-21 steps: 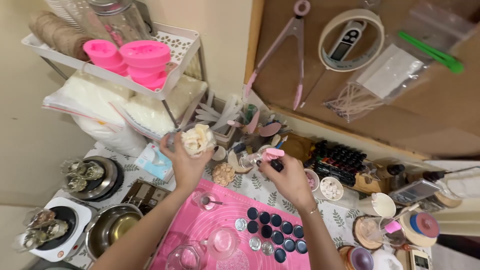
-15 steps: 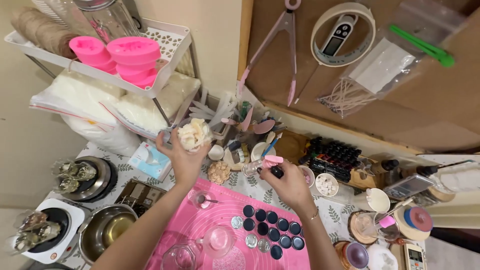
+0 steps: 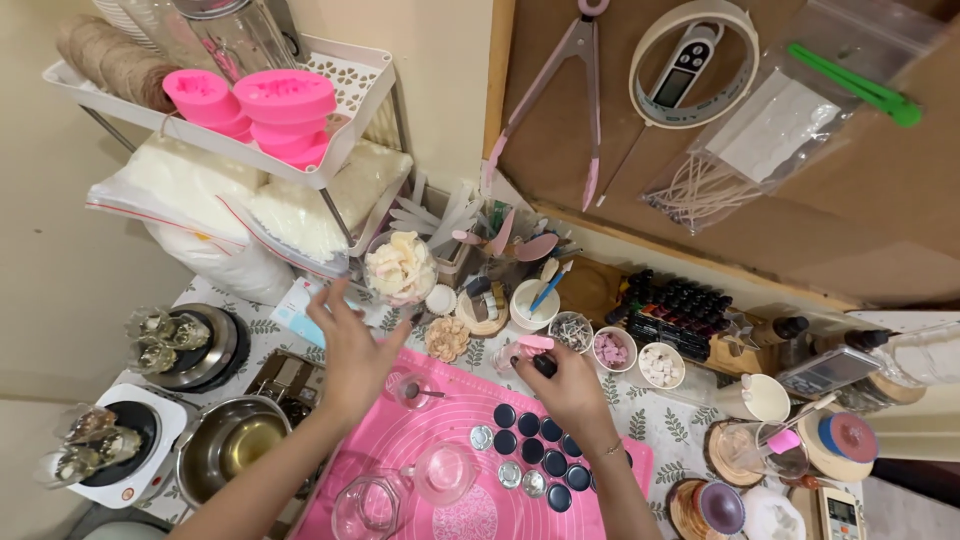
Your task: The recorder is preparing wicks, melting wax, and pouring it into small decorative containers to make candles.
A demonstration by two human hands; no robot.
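Note:
My left hand (image 3: pixel 352 350) hovers open, fingers spread, just in front of a glass jar of cream-coloured flakes (image 3: pixel 400 268). The jar stands at the back by the shelf leg, and the hand does not touch it. My right hand (image 3: pixel 568 388) is closed on a small pink-capped object (image 3: pixel 533 345) at the far edge of the pink silicone mat (image 3: pixel 400 450). What that object is cannot be made out. On the mat lie several small round dark tins (image 3: pixel 530 440), a small glass with a stirrer (image 3: pixel 410 390) and two empty glass cups (image 3: pixel 445 470).
Two hot plates (image 3: pixel 190 350) with glassware and a metal pot (image 3: pixel 230 445) stand at the left. A white shelf (image 3: pixel 350 120) carries pink moulds above bags of white wax. A rack of dark bottles (image 3: pixel 680 305) and small bowls (image 3: pixel 610 350) sit at the back right, below a brown board hung with tools.
My left hand held the jar of flakes up; now the jar stands by the shelf and the hand has come off it, open. My right hand stays about where it was.

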